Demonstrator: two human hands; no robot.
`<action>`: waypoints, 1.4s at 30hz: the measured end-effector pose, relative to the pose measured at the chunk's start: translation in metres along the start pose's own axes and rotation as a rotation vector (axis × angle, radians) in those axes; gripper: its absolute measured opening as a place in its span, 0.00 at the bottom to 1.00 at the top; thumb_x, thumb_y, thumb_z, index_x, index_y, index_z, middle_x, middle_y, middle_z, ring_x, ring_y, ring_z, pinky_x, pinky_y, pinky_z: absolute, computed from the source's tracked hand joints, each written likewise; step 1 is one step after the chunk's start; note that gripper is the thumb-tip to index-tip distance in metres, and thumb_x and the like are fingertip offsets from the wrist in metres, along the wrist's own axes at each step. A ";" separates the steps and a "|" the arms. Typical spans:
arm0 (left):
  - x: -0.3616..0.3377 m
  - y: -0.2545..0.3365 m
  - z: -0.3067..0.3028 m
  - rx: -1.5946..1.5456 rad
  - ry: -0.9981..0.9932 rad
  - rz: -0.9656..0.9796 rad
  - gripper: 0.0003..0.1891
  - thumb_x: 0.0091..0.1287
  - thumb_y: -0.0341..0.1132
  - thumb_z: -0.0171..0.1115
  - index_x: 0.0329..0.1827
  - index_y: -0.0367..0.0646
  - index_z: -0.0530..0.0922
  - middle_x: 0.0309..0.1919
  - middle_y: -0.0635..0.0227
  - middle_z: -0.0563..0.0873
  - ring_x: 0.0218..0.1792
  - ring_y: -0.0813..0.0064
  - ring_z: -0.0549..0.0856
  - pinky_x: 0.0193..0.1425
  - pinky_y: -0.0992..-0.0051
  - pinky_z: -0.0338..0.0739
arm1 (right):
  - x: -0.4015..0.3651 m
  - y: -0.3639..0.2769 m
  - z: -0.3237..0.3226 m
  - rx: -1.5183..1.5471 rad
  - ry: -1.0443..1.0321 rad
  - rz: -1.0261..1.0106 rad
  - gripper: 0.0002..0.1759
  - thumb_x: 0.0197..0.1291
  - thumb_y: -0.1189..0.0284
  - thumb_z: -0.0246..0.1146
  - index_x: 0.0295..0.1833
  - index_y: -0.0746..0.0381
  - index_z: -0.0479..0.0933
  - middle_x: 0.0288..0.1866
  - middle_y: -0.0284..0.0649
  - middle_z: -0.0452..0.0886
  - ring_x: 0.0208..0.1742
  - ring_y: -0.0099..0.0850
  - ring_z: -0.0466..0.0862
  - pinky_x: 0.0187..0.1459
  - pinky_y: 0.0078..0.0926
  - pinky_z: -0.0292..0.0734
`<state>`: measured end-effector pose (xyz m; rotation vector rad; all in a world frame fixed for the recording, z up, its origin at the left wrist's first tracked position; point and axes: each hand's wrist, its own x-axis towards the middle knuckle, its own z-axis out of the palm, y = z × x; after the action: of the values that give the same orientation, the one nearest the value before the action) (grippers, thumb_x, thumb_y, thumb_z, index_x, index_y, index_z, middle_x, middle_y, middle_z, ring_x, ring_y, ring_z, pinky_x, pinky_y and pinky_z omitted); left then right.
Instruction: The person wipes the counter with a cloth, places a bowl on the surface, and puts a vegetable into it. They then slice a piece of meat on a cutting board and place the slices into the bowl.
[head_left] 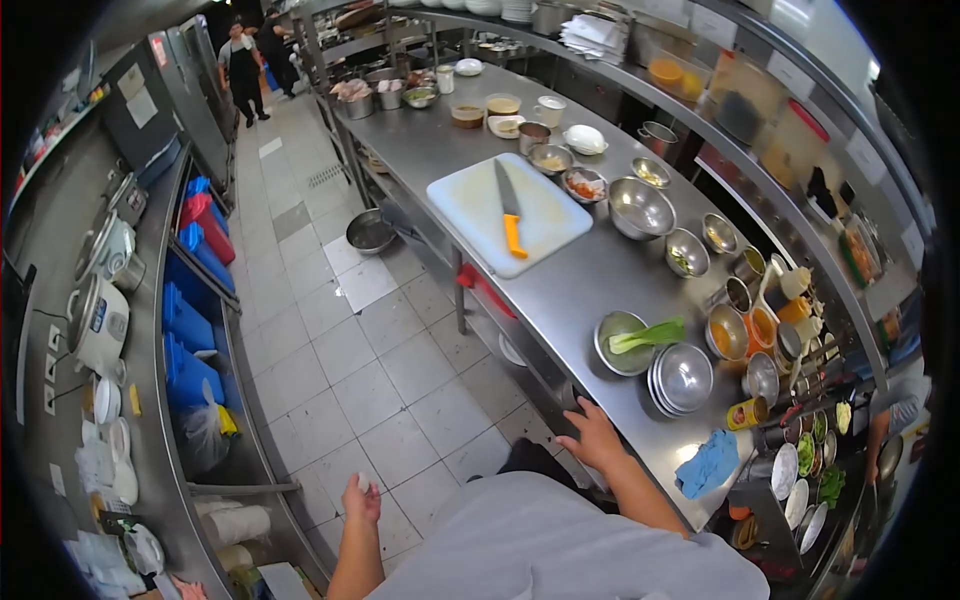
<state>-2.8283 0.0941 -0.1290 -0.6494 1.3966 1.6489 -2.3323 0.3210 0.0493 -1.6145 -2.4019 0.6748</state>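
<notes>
My right hand point(592, 434) is by the front edge of the steel counter point(560, 310), its fingers apart and nothing in it. Low on the left, my left hand point(362, 498) hangs over the tiled floor with its fingers loosely curled and parted, holding nothing. On the counter, a knife point(508, 210) with an orange handle lies across a white cutting board point(465, 195). Nearer to my right hand, a leafy green stalk point(648, 336) rests in a metal bowl point(612, 330), beside a stack of metal bowls point(684, 378). A blue cloth point(707, 464) lies at the counter's near corner.
Two people point(243, 70) stand far down the aisle. A pan point(371, 232) is on the floor beside the counter. Blue bins point(187, 318) sit under the left-hand shelf. Several bowls of ingredients line the counter's far side. Another person's arm point(878, 440) shows at the right.
</notes>
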 end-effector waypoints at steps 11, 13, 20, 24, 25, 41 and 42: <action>0.010 0.082 0.153 0.147 -0.180 0.154 0.20 0.77 0.27 0.63 0.70 0.39 0.74 0.52 0.59 0.84 0.45 0.68 0.88 0.41 0.74 0.83 | 0.229 -0.021 -0.031 0.041 0.242 -0.241 0.24 0.64 0.59 0.78 0.61 0.60 0.89 0.72 0.54 0.83 0.72 0.55 0.81 0.73 0.49 0.78; -0.003 0.111 0.205 0.239 -0.256 0.245 0.21 0.76 0.27 0.64 0.70 0.40 0.73 0.51 0.60 0.85 0.44 0.69 0.88 0.39 0.74 0.82 | 0.307 -0.034 -0.043 0.093 0.318 -0.234 0.24 0.65 0.59 0.78 0.61 0.61 0.89 0.72 0.54 0.83 0.71 0.55 0.80 0.73 0.49 0.77; 0.022 0.146 0.306 0.531 -0.196 0.283 0.18 0.70 0.25 0.64 0.62 0.43 0.75 0.46 0.63 0.86 0.39 0.72 0.87 0.36 0.76 0.80 | 0.470 -0.040 -0.040 0.196 0.345 0.006 0.37 0.67 0.52 0.77 0.73 0.63 0.80 0.73 0.59 0.77 0.72 0.57 0.78 0.72 0.50 0.77; 0.016 0.132 0.362 0.552 -0.289 0.229 0.16 0.70 0.25 0.64 0.60 0.44 0.77 0.45 0.65 0.87 0.38 0.74 0.86 0.36 0.76 0.79 | 0.514 -0.037 -0.027 0.082 0.269 0.097 0.44 0.64 0.55 0.79 0.80 0.62 0.71 0.74 0.61 0.74 0.75 0.57 0.75 0.73 0.50 0.76; 0.023 0.127 0.375 0.589 -0.308 0.230 0.15 0.70 0.25 0.64 0.59 0.44 0.78 0.45 0.66 0.87 0.38 0.75 0.86 0.36 0.76 0.79 | 0.519 -0.034 -0.023 0.087 0.264 0.112 0.42 0.63 0.60 0.79 0.79 0.61 0.71 0.73 0.60 0.75 0.74 0.57 0.76 0.73 0.49 0.76; 0.087 0.057 0.736 1.292 -1.537 0.705 0.17 0.68 0.19 0.64 0.59 0.41 0.79 0.48 0.67 0.86 0.47 0.77 0.85 0.51 0.76 0.79 | 0.389 -0.080 -0.051 0.311 0.208 0.731 0.22 0.77 0.56 0.64 0.70 0.52 0.77 0.54 0.54 0.90 0.58 0.56 0.89 0.59 0.56 0.81; 0.066 0.052 0.754 1.359 -1.620 0.738 0.18 0.68 0.19 0.63 0.60 0.40 0.79 0.49 0.67 0.86 0.47 0.76 0.85 0.50 0.76 0.80 | 0.380 -0.088 -0.050 0.296 0.207 0.757 0.22 0.77 0.56 0.65 0.70 0.52 0.77 0.54 0.52 0.90 0.58 0.55 0.89 0.59 0.56 0.82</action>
<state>-2.8037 0.8367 0.0239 1.7348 0.9748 0.6753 -2.5383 0.6528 0.0929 -2.2973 -1.4206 0.8578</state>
